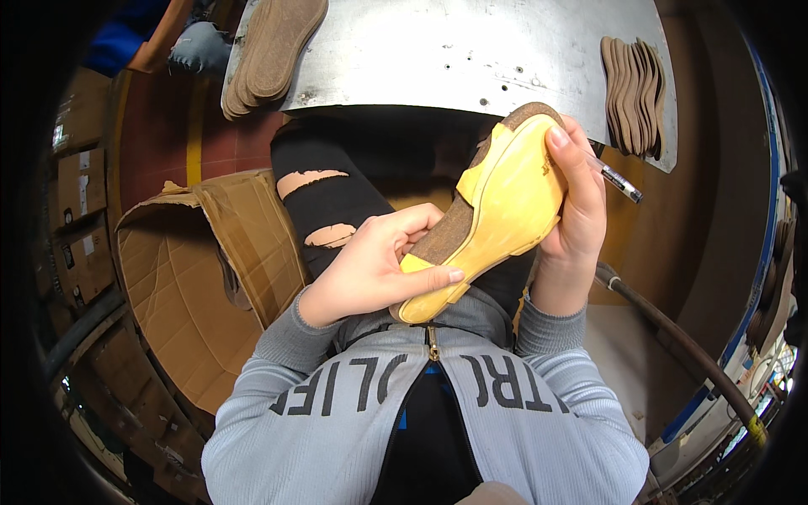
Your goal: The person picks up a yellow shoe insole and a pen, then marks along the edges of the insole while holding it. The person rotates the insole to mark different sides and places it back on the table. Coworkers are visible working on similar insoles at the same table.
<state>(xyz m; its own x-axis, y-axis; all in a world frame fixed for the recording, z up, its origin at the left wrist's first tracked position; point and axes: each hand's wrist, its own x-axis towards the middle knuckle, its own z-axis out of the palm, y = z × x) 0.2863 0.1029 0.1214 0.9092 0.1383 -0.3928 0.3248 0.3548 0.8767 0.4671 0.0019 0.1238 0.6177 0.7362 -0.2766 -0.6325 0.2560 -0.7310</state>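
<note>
Over my lap I hold a brown cork-like footbed with a yellow sole-shaped template fitted against it. Tabs on the template fold over the footbed's side edge, and the brown shows between them. At the lower end, my left hand grips it, thumb on the yellow face and fingers on the brown edge. The upper end is in my right hand, its thumb on the yellow face. A pen with a dark tip end pokes out beside my right hand; how it is held there is hidden.
Ahead is a metal table bearing a stack of brown footbeds at left and a row of several footbeds at right. An open cardboard box stands by my left leg. A metal pipe runs at my right.
</note>
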